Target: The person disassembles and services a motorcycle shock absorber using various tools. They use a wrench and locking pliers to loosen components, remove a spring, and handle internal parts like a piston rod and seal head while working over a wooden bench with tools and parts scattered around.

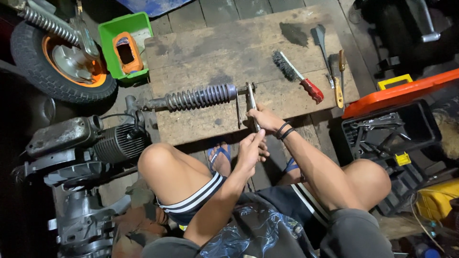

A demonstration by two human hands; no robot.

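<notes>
A red-handled wire brush (297,75) is lying on the tabletop (201,48); a green bin (125,45) is sitting beside a tyre (52,62).

**Dim workshop floor, worn planks**

Dark grey wooden plank floor (229,12), lit from above, shadowed at the edges. Low, stained bare-wood board table (201,52) in the middle. Green plastic bin (111,33) beside a black tyre on an orange rim (28,57) at upper left. Open black toolbox with an orange lid (406,91) at right.

Motorcycle repair workshop, engine block (114,141) at left of frame, tyred wheel (57,59) upper left, wire brush (296,76) and screwdrivers (338,79) on wooden board (205,48), open toolbox (392,134) right
</notes>
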